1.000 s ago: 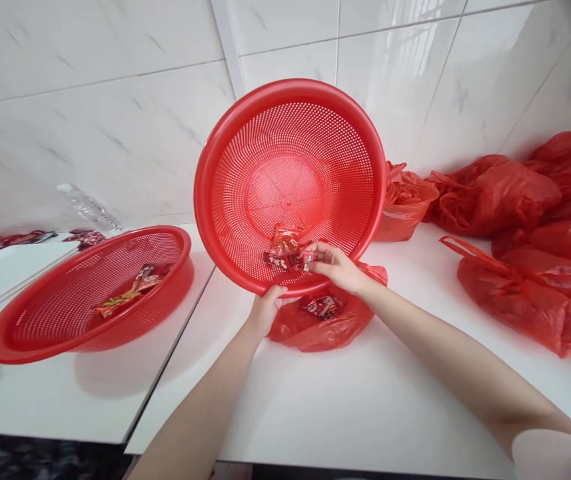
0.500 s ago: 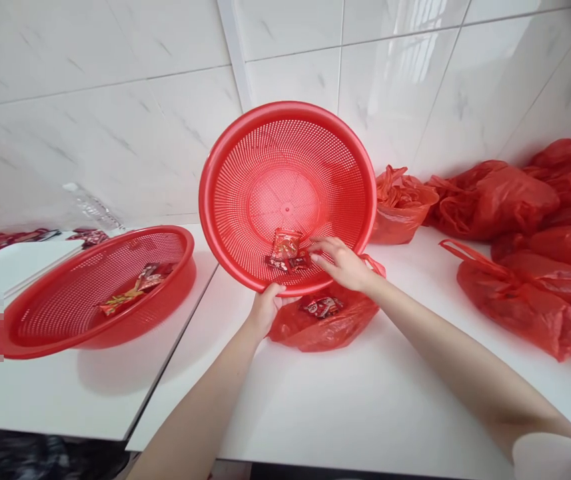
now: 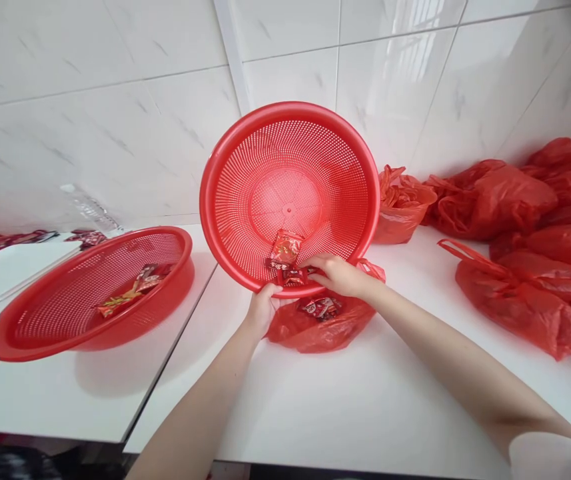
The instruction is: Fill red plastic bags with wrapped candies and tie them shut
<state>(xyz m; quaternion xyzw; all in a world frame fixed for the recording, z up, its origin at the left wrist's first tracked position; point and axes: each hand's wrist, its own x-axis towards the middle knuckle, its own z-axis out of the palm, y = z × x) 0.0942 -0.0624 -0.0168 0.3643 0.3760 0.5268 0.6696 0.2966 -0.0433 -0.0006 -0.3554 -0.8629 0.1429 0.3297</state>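
A red perforated plastic basket (image 3: 288, 143) is tipped toward me, its lower rim above an open red plastic bag (image 3: 310, 337). My left hand (image 3: 264, 310) grips that lower rim, thumb over the edge. Inside the basket, a red snack packet (image 3: 286, 248) and smaller dark-red packets (image 3: 294, 276) rest near the rim. My right hand (image 3: 335, 275) reaches in from the right, fingers curled against the small packets and closed on one that they partly cover. More wrapped packets (image 3: 321, 307) show in the bag's mouth.
To the left stands another red basket (image 3: 175, 293) with a few packets in it. Several filled red bags (image 3: 515, 287) are piled on the right, and one bag (image 3: 400, 213) stands by the tiled wall. A gap (image 3: 170, 353) separates two white tabletops.
My right hand has moved down and slightly left, toward the basket's lower rim. Small packets in the basket have shifted down with it. My left hand keeps its hold.
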